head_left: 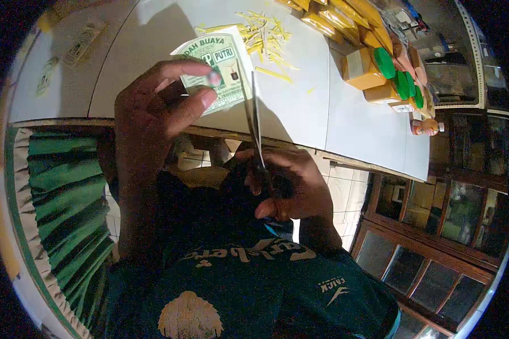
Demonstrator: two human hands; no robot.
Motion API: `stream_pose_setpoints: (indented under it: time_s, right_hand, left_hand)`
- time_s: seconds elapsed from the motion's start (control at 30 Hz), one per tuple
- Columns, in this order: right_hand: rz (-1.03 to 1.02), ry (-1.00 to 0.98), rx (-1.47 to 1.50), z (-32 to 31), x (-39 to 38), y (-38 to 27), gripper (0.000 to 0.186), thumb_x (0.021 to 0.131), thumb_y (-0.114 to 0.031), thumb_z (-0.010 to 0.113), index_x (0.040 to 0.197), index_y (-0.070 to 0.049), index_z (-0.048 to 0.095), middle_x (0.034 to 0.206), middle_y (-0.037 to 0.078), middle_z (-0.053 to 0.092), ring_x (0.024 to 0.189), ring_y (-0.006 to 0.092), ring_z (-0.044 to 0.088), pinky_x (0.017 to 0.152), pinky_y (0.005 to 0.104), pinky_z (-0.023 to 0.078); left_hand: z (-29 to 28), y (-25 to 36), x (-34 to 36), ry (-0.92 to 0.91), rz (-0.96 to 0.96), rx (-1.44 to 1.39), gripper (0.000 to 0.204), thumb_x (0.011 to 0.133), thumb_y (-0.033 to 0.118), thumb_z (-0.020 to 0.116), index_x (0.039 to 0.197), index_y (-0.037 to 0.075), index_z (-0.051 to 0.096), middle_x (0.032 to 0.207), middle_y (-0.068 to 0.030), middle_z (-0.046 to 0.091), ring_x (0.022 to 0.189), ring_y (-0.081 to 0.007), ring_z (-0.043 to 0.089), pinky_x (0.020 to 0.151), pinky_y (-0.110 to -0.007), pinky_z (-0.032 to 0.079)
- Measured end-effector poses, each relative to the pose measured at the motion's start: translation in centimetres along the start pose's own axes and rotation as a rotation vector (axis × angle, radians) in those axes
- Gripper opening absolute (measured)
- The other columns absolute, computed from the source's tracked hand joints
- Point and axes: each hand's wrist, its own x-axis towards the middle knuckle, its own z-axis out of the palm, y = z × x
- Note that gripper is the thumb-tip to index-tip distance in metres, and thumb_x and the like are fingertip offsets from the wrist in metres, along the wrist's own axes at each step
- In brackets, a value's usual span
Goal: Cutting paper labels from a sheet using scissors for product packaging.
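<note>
My left hand (164,96) has its thumb and index finger closed at the left side of a printed green-and-white paper label (234,68), holding it over the white table. A small blurred pinkish spot shows between the fingertips; I cannot make out what it is. In my right hand (291,183) is a pair of scissors (257,127), its handles wrapped by the fingers and partly hidden in shadow. The blades point away from me, their tips beside the label's right edge. Beyond the label lies a scattered heap of thin yellow-white paper strips (266,39).
Orange-yellow containers with green lids (384,63) stand at the table's right, near shiny yellow packets (331,22). A small bottle (427,127) lies at the right edge. More labels (83,42) lie far left. Green pleated cloth (68,214) hangs below; a glass-paned wooden cabinet (424,226) stands right.
</note>
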Motion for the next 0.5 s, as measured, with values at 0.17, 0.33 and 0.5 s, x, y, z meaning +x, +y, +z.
stream_pose_setpoints:
  time_s: [0.17,0.33,0.5]
  right_hand:
    - [-0.012,-0.001,0.053,-0.1,-0.4,0.0,0.081,0.052,-0.036,0.087,0.117,0.0,0.056,0.078,0.002,0.06,0.071,0.0089,0.055,0.062,0.0214,0.042]
    - [-0.027,0.012,0.048,0.0,-0.3,0.1,0.078,0.052,-0.034,0.087,0.115,0.001,0.056,0.077,0.003,0.06,0.07,0.0091,0.055,0.061,0.0214,0.043]
    - [-0.037,0.023,0.039,0.5,-1.4,0.3,0.076,0.051,-0.031,0.088,0.113,0.002,0.057,0.077,0.003,0.061,0.069,0.0093,0.056,0.06,0.0214,0.043]
  left_hand:
    - [-0.3,0.4,-0.3,-0.098,-0.047,0.146,0.029,0.074,-0.003,0.067,0.102,0.001,0.061,0.102,-0.0104,0.063,0.091,-0.0166,0.061,0.072,-0.026,0.052]
    - [-0.5,1.7,-0.5,-0.16,-0.11,0.058,0.028,0.074,-0.003,0.067,0.101,0.0,0.061,0.1,-0.0103,0.063,0.093,-0.0169,0.061,0.073,-0.026,0.053]
    - [-0.7,1.2,-0.6,-0.167,-0.059,0.054,0.029,0.073,-0.004,0.067,0.101,-0.001,0.061,0.101,-0.0099,0.062,0.092,-0.0171,0.061,0.074,-0.025,0.053]
